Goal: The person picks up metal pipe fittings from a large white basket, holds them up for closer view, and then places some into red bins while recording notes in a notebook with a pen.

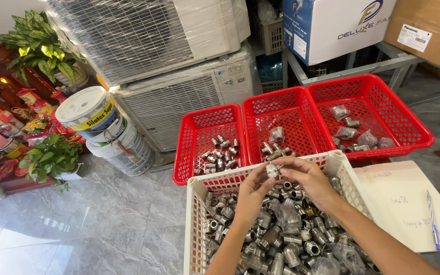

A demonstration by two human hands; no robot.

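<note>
Between the fingertips of the left hand (253,191) and right hand (306,175), just above the white basket (195,203), sits a small bagged metal fitting (272,170), pinched by both; likely dense, rigid, its plastic wrap slippery, best gripped across its body.

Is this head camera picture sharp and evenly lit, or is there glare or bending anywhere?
Head view: daylight glare gleams off the marble floor at lower left; the left hand and right hand over the white basket look sharp; wide-lens bending tilts the wrapped air-conditioner units at the edges.
</note>
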